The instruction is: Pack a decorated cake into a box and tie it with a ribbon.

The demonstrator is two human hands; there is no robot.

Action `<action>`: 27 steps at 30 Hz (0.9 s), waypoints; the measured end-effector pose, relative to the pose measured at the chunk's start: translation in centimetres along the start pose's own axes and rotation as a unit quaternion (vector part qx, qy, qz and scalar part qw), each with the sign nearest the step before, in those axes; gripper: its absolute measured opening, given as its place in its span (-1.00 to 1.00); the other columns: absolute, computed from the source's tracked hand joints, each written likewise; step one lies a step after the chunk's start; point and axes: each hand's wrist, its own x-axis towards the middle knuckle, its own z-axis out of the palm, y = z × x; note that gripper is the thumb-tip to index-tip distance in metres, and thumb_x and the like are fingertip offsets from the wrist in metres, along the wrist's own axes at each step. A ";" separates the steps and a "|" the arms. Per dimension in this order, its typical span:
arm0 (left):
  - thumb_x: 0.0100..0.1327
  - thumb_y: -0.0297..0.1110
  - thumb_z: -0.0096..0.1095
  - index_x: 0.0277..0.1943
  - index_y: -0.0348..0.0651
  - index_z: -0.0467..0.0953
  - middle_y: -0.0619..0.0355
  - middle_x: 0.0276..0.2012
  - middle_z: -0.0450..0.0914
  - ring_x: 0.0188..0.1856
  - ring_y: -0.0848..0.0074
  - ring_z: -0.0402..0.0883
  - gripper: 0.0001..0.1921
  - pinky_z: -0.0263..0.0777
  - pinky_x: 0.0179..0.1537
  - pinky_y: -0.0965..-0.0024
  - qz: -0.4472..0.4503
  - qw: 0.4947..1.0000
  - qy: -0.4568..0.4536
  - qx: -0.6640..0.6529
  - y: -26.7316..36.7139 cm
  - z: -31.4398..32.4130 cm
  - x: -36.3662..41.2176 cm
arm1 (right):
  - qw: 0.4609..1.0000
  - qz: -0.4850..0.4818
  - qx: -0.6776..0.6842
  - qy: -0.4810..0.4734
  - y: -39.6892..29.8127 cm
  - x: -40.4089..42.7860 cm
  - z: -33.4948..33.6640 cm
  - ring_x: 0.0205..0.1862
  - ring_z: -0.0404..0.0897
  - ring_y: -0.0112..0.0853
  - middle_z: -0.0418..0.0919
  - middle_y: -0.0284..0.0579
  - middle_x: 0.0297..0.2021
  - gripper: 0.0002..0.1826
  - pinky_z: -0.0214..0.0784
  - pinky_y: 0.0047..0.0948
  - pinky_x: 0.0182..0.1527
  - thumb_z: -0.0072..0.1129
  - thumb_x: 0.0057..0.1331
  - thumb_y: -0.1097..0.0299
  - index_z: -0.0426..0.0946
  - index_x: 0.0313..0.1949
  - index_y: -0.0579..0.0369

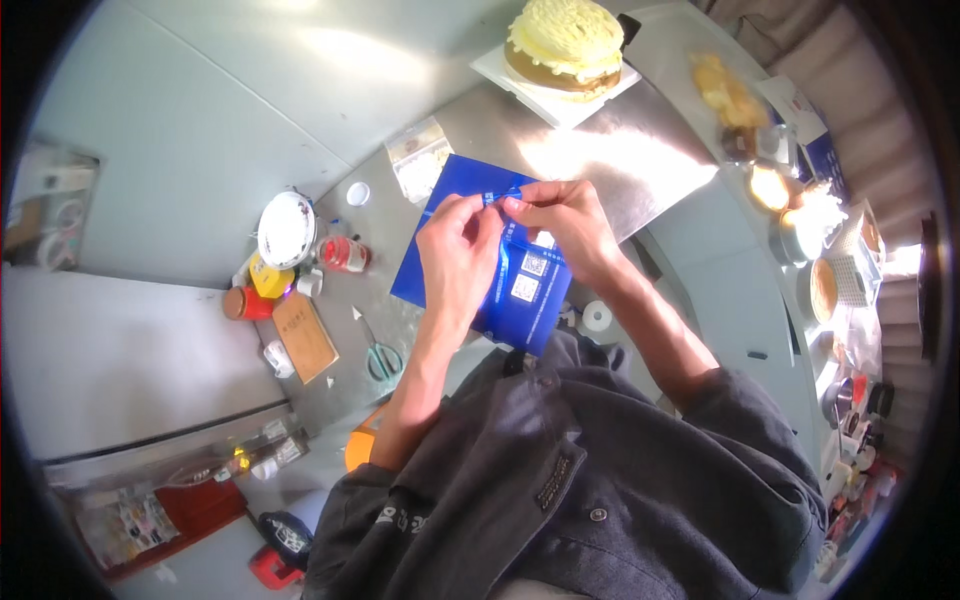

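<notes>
A flat blue box (463, 178) stands close before me on the metal worktop, its face bearing writing and printed codes. Blue ribbon (503, 271) with pale lettering crosses that face and is gathered in loops near the top. My left hand (459, 244) pinches the ribbon at the gathered spot, its wrist over the box's left side. From the other side, my right hand (566, 221) grips the same ribbon between thumb and forefinger. The fingers partly hide the knot, so its exact form cannot be made out.
Beyond the box, a cake with pale yellow topping (566, 45) rests on a white board (559, 112). Left of it lie green-handled scissors (384, 362), a brown notebook (305, 337), a red-lidded jar (345, 253) and a white tub (286, 229). A side counter (720, 255) runs along the right.
</notes>
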 end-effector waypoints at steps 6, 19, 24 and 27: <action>0.31 -0.56 0.32 -0.17 -0.43 0.64 0.03 -0.39 0.59 -0.43 0.46 0.58 -0.89 0.45 -0.36 0.40 0.014 0.999 0.011 0.041 0.8 0.3 0.1 | 0.985 -0.120 -0.120 0.004 0.2 0.6 -0.6 -0.32 0.51 -0.62 0.65 -0.30 -0.37 -0.87 0.41 -0.55 -0.22 0.37 0.31 0.46 0.70 -0.26 0.30; 0.53 -0.18 0.14 0.25 -0.26 0.48 0.30 -0.40 0.50 -0.64 0.74 0.21 -0.60 -0.03 -0.63 0.64 -0.278 0.782 0.069 -0.554 -2.9 -0.1 -1.0 | 0.984 -0.051 0.167 -0.026 3.4 5.3 0.0 -0.26 0.56 -0.50 0.64 -0.16 -0.16 -0.85 0.36 -0.53 -0.19 0.11 0.52 0.38 0.54 -0.02 0.17; 0.47 -0.39 0.20 0.00 -0.35 0.67 0.37 -0.59 0.37 -0.62 0.78 0.17 -0.78 -0.04 -0.62 0.56 -0.302 0.871 0.087 -0.377 -6.2 -1.6 -2.0 | 0.992 -0.102 -0.072 -0.035 6.0 8.0 -0.4 -0.52 0.33 -0.68 0.50 -0.37 -0.57 -0.94 0.06 -0.62 -0.49 0.22 0.40 0.46 0.53 -0.20 0.14; 0.44 -0.43 0.21 -0.09 -0.31 0.69 0.42 -0.60 0.30 -0.62 0.83 0.10 -0.83 -0.16 -0.64 0.57 -0.304 0.909 0.102 -0.265 -7.6 -2.7 -2.5 | 0.993 -0.025 -0.089 -0.072 6.0 9.0 -1.9 -0.55 0.32 -0.68 0.49 -0.37 -0.58 -0.95 0.06 -0.64 -0.52 0.22 0.39 0.47 0.54 -0.21 0.14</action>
